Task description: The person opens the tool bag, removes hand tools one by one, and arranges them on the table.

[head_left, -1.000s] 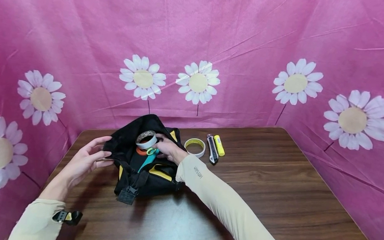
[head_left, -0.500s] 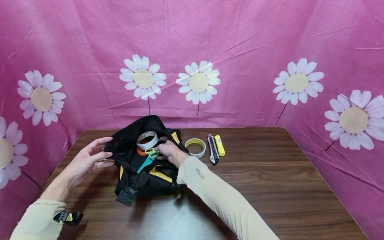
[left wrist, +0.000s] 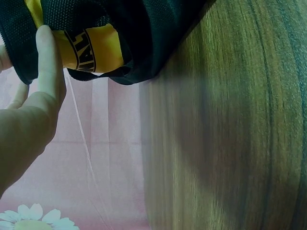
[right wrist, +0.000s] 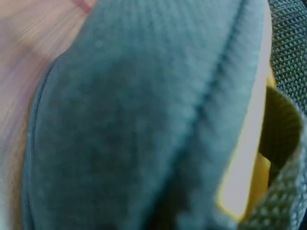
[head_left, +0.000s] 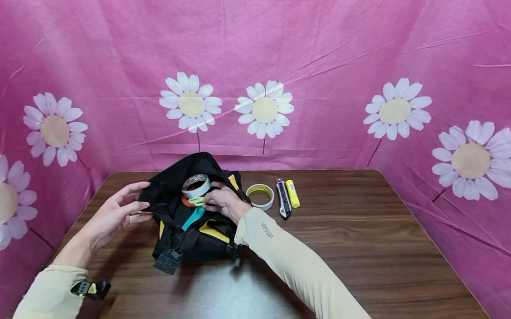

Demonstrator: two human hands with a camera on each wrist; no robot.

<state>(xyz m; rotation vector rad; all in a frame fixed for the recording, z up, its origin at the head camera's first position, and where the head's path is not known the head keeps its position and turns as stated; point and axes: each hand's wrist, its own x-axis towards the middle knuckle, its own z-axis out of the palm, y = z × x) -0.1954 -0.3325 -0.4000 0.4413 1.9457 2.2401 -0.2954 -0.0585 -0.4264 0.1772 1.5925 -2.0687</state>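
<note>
The scissors (head_left: pixel 194 216) have turned, handles nearer edge-on, inside the bag (head_left: pixel 192 165), left of the frame's centre! Left hand (head_left: pixel 114 214): grip pinching the bag's edge; slacken, and the mouth could sag. Right hand (head_left: pixel 226 201) at the handles (pinching? can't tell): a careless lift might snag the tape (head_left: pixel 196 192).

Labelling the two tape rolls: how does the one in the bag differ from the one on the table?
Place: the bag roll sits inside the black bag; the table roll lies on the wooden table. Inner face: the bag roll's is greyish, the table roll's yellow. Shared: both are pale rings with open centres.
</note>
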